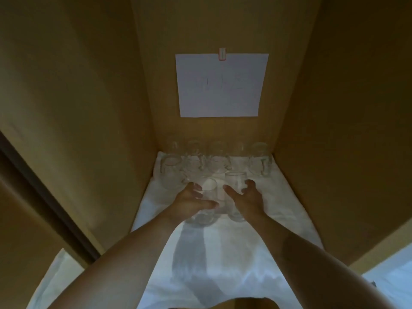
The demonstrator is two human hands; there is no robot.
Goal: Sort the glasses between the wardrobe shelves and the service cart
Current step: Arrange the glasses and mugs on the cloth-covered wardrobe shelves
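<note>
Both my arms reach into a wooden wardrobe compartment whose shelf (278,210) is covered with a white cloth. My left hand (191,202) is wrapped around a clear tumbler (206,197) in the middle of the shelf. My right hand (247,198) curls around a second clear tumbler (235,181) just to the right, thumb and fingers on either side of it. Behind them a row of several clear glass mugs (214,161) with handles stands against the back wall. The glasses are hard to make out in the dim light.
A white paper sheet (220,85) is clipped to the back wall above the mugs. Wooden side walls (334,130) close in left and right. The cloth hangs over the shelf's front edge toward me. A dark door frame (44,197) runs down the left.
</note>
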